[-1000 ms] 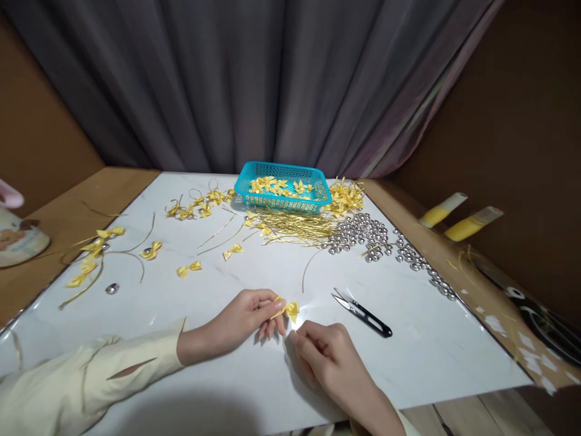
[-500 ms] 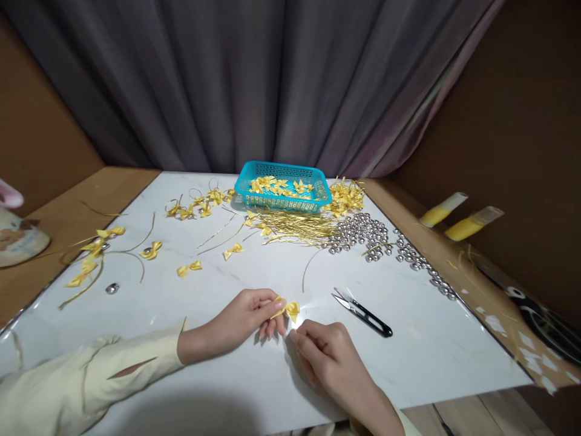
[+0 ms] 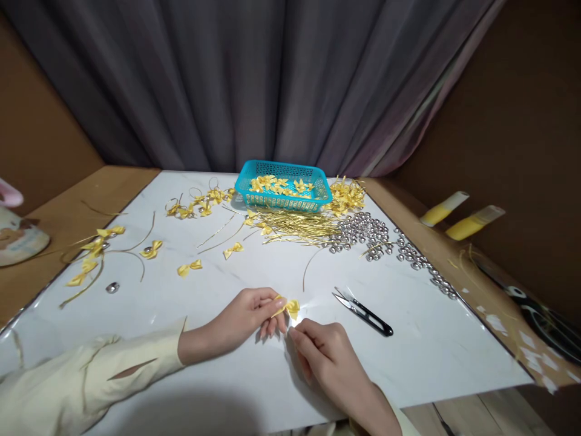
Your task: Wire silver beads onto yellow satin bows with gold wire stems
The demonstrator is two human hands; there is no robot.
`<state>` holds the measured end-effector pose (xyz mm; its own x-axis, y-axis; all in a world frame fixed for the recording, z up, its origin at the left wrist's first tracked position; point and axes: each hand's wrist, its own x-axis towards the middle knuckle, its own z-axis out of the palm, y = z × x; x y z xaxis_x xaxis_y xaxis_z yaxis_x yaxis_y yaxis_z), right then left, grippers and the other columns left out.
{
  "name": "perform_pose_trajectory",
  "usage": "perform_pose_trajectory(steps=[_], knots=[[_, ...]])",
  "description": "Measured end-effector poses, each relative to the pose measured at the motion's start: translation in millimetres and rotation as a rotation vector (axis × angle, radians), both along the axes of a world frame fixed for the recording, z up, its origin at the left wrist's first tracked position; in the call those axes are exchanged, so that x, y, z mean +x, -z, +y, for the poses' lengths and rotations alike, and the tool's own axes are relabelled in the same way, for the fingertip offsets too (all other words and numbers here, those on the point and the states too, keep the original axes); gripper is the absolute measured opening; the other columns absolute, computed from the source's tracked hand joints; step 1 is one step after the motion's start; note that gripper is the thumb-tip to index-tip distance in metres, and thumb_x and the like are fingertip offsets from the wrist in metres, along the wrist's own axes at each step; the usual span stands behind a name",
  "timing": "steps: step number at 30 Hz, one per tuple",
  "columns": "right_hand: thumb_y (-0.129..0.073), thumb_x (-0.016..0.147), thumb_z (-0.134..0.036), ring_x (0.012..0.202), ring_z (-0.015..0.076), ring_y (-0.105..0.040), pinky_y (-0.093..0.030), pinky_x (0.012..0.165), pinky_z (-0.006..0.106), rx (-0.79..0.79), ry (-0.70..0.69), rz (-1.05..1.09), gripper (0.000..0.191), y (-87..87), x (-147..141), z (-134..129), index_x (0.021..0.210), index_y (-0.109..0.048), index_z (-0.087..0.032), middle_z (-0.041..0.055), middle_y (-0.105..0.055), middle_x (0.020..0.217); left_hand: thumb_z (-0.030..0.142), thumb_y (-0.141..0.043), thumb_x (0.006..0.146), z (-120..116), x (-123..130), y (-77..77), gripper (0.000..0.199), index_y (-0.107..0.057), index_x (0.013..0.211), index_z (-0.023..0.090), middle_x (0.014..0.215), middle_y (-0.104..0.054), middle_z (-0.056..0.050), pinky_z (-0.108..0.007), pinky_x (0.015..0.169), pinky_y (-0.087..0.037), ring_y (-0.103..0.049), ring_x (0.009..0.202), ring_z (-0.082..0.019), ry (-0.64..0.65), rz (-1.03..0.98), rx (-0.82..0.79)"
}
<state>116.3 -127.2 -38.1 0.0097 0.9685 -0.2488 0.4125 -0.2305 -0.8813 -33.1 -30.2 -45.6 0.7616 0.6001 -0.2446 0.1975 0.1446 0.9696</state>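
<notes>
Between the thumb and fingers of my left hand (image 3: 254, 312) is a yellow satin ribbon bow (image 3: 292, 309), one loop sticking out to the right. Just below and right of it, my right hand (image 3: 324, 351) is closed in a pinch; whatever its fingertips hold is too small to make out. Black thread snips (image 3: 363, 312) lie on the white table mat (image 3: 436, 351), right of my right hand. Loose bows, among them one bow (image 3: 189, 268) and another bow (image 3: 233, 251), lie beyond my left hand.
A turquoise basket (image 3: 284, 204) with yellow bows stands at the back. Before it lie gold cords (image 3: 299, 227), with many silver beads (image 3: 363, 233) to their right. More bows (image 3: 347, 197) are heaped beside the basket. Large scissors (image 3: 544, 321) rest at the right edge.
My right hand has shifted very slightly left at the fingertips. Otherwise both hands and the bow stay in nearly the same place.
</notes>
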Motion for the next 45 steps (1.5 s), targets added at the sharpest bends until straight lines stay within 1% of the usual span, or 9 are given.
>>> perform_pose_trajectory(steps=[5,9,12,17,22,28,32,35,45], knots=[[-0.035,0.088,-0.028,0.040,0.0104,-0.042,-0.035,0.049,0.021,0.001,0.005,0.009,0.035,2.6,-3.7,0.1,0.053,-0.038,-0.022,-0.0036,-0.043,0.040,0.041,-0.046,0.088,-5.7,2.4,-2.4,0.036,-0.056,0.068,0.013,0.062,-0.058,-0.001,-0.022,0.050,-0.037,-0.043,0.049,-0.009,-0.067,0.028,0.014],[-0.036,0.088,-0.030,0.040,0.0103,-0.041,-0.036,0.048,0.021,0.005,0.039,0.033,0.037,1.6,-5.9,0.4,0.052,-0.038,-0.022,-0.0031,-0.044,0.040,0.042,-0.046,0.089,-10.1,1.9,-4.3,0.038,-0.057,0.066,0.014,0.050,-0.042,0.006,-0.021,0.048,-0.029,-0.033,0.046,-0.008,-0.102,0.043,0.030],[-0.038,0.088,-0.029,0.041,0.0101,-0.041,-0.036,0.048,0.021,0.003,0.065,0.054,0.038,0.1,-6.9,-0.1,0.051,-0.038,-0.022,-0.0031,-0.044,0.040,0.042,-0.047,0.089,-12.1,1.0,-3.9,0.038,-0.056,0.067,0.014,0.049,-0.034,0.008,-0.021,0.047,-0.024,-0.028,0.046,-0.008,-0.112,0.021,0.014],[-0.038,0.088,-0.028,0.041,0.0095,-0.042,-0.037,0.049,0.020,0.012,0.079,0.092,0.038,-0.8,-8.9,-2.0,0.050,-0.038,-0.022,-0.0034,-0.045,0.040,0.045,-0.049,0.087,-16.4,1.6,2.1,0.038,-0.054,0.067,0.014,0.052,-0.034,0.007,-0.022,0.047,-0.021,-0.027,0.048,-0.008,-0.147,-0.032,-0.068],[-0.038,0.087,-0.025,0.040,0.0087,-0.042,-0.036,0.048,0.019,0.022,0.085,0.106,0.037,-0.1,-9.5,-2.3,0.050,-0.038,-0.021,-0.0040,-0.044,0.039,0.046,-0.050,0.087,-21.8,2.0,8.4,0.037,-0.050,0.068,0.015,0.057,-0.042,0.004,-0.021,0.047,-0.023,-0.029,0.050,-0.008,-0.186,-0.065,-0.128],[-0.040,0.085,-0.023,0.037,0.0073,-0.039,-0.034,0.044,0.018,-0.015,0.085,0.169,0.035,0.5,-6.6,-2.4,0.050,-0.042,-0.020,-0.0052,-0.044,0.037,0.041,-0.047,0.090,-22.6,-0.5,5.2,0.031,-0.053,0.074,0.015,0.061,-0.052,0.002,-0.022,0.054,-0.033,-0.043,0.056,-0.010,-0.153,-0.019,0.036],[-0.042,0.085,-0.023,0.035,0.0060,-0.034,-0.030,0.041,0.018,-0.044,0.079,0.232,0.034,0.0,-5.0,-2.2,0.051,-0.045,-0.019,-0.0061,-0.043,0.036,0.038,-0.045,0.091,-22.5,-1.7,0.9,0.030,-0.055,0.072,0.015,0.059,-0.053,0.002,-0.022,0.054,-0.033,-0.042,0.053,-0.010,-0.129,0.027,0.167],[-0.042,0.085,-0.024,0.034,0.0056,-0.031,-0.028,0.040,0.018,-0.060,0.080,0.266,0.035,-1.6,-4.4,-1.0,0.050,-0.046,-0.018,-0.0064,-0.042,0.035,0.038,-0.044,0.091,-23.1,-2.2,-1.2,0.031,-0.054,0.071,0.016,0.059,-0.053,0.002,-0.022,0.053,-0.033,-0.041,0.052,-0.010,-0.125,0.044,0.205],[-0.049,0.085,-0.038,0.034,0.0055,-0.029,-0.023,0.039,0.021,-0.045,0.107,0.311,0.037,-7.4,-0.5,-0.5,0.055,-0.051,-0.017,-0.0058,-0.044,0.037,0.044,-0.050,0.087,-18.8,0.0,-7.3,0.034,-0.054,0.070,0.015,0.050,-0.035,0.008,-0.021,0.045,-0.022,-0.026,0.045,-0.007,-0.137,-0.043,-0.055]])
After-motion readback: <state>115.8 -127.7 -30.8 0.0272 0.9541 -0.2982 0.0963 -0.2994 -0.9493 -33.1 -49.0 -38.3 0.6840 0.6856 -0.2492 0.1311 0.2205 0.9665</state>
